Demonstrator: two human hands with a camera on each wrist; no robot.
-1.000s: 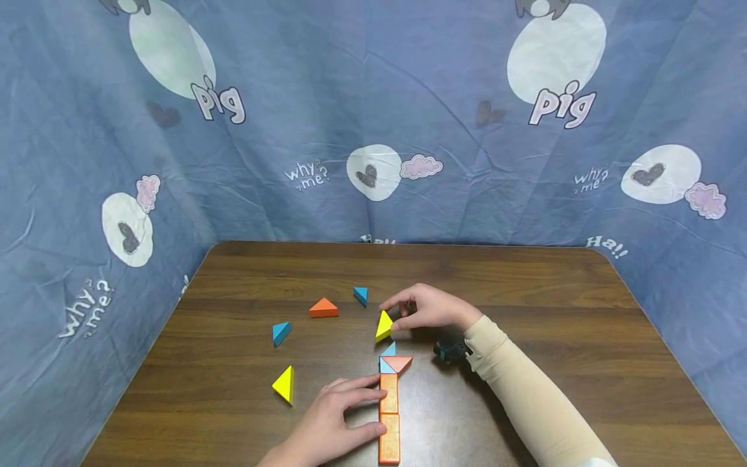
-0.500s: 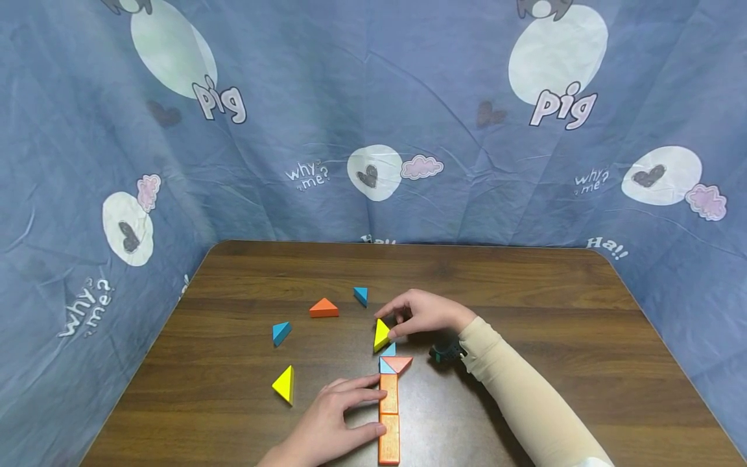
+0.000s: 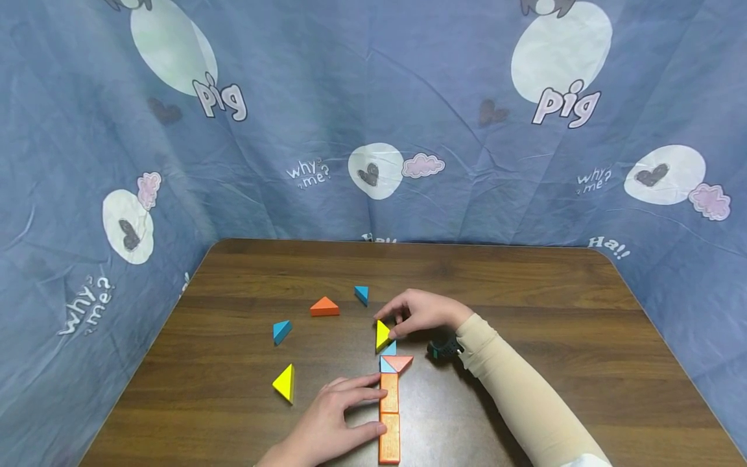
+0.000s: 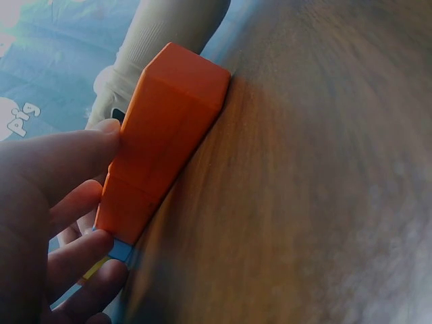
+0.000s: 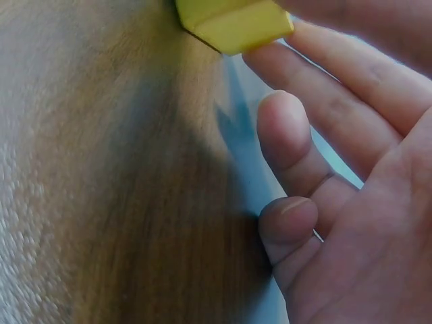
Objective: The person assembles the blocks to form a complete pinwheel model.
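My right hand [image 3: 432, 310] pinches a yellow triangular block [image 3: 382, 335] between thumb and fingertips, at the far end of a line of blocks. The right wrist view shows this yellow block [image 5: 243, 27] low over the wood; contact with the table I cannot tell. Two orange rectangular blocks [image 3: 390, 438] lie end to end in the line. Beyond them sit a light red triangular block [image 3: 399, 362] and blue triangular pieces [image 3: 389, 349]. Along the left side, my left hand [image 3: 332, 421] rests with extended fingers touching the orange blocks; the left wrist view shows its fingertips against the orange side [image 4: 158, 128].
Loose on the left of the wooden table [image 3: 525, 285] lie a yellow triangular block [image 3: 284, 384], a blue one [image 3: 281, 332], an orange one [image 3: 324, 307] and another blue one [image 3: 361, 295]. A blue printed cloth [image 3: 280, 130] hangs behind the table.
My right hand has brought the yellow triangular block slightly nearer, to the far end of the line, and has hardly moved in the last half second. The left hand stays in place.
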